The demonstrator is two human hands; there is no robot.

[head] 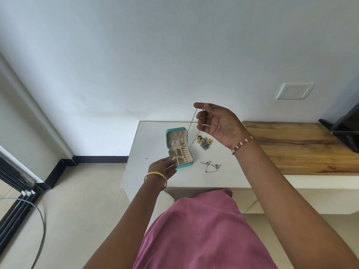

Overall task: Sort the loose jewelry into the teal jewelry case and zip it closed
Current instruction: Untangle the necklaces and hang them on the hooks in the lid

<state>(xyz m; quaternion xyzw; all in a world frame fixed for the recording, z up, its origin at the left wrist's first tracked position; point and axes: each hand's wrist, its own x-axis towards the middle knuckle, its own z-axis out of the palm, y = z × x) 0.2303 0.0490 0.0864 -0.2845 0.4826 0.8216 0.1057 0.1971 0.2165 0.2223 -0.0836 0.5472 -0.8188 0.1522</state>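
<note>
Right hand (217, 123): raised above the table, fingers pinching one thin metal chain (191, 125), which hangs near-vertical toward the case.
Left hand (164, 167): at the case's near-left corner; grasp cannot be told.
Jewelry case (179, 149): one, teal, square, lid upright, beige compartmented lining.
Loose jewelry: one gold cluster (204, 142); one tangled chain (210, 166).
Table (147, 144): white, smooth.

The right hand (217, 123) is raised above the teal jewelry case (179, 149), palm toward the camera, fingertips pinching a thin chain (191, 126). The left hand (164, 166) hovers at the case's near-left corner, fingers loosely curled.
</note>
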